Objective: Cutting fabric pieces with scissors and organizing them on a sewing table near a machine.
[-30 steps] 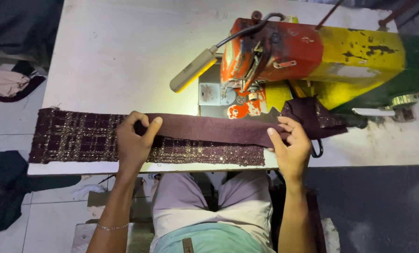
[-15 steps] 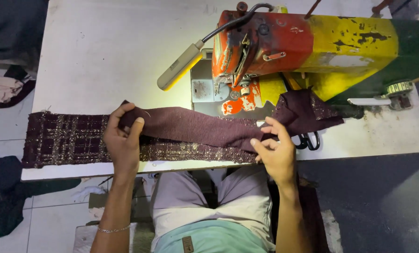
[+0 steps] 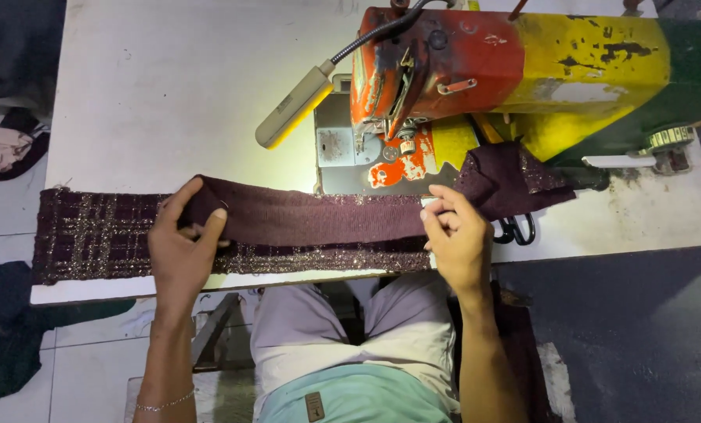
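Since half a second ago: both hands have slid leftward along the cloth, and the fold between them now lies flatter and straighter.
Cloth strip (image 3: 99, 235): a long maroon band with glittery checks lies along the near edge of the white surface (image 3: 170, 94); its left end lies flat on the surface, close to the edge.
Left hand (image 3: 182, 247): fingers curled over the folded top edge, thumb beneath, pinching the fold where the plain side turns over the checked side.
Risk at left: the free end sits close to the surface's edge; I judge a tug rightward could drag it askew or let it slip off.
Folded band (image 3: 327, 219): plain maroon side up, stretched between the hands, touching the machine's metal plate (image 3: 342, 153).
Right hand (image 3: 456, 239): fingers pressed together on the band's edge just in front of the needle area.
Risk at right: fingertips are near the sewing machine's foot (image 3: 401, 145); uneven tension could open the fold or pucker it.
Sewing machine (image 3: 507, 70): red and yellow, chipped paint, lamp (image 3: 295, 106) lit beside it.
Bunched end (image 3: 507, 180): heaped behind the machine head, over black scissors (image 3: 519, 229); it could snag.
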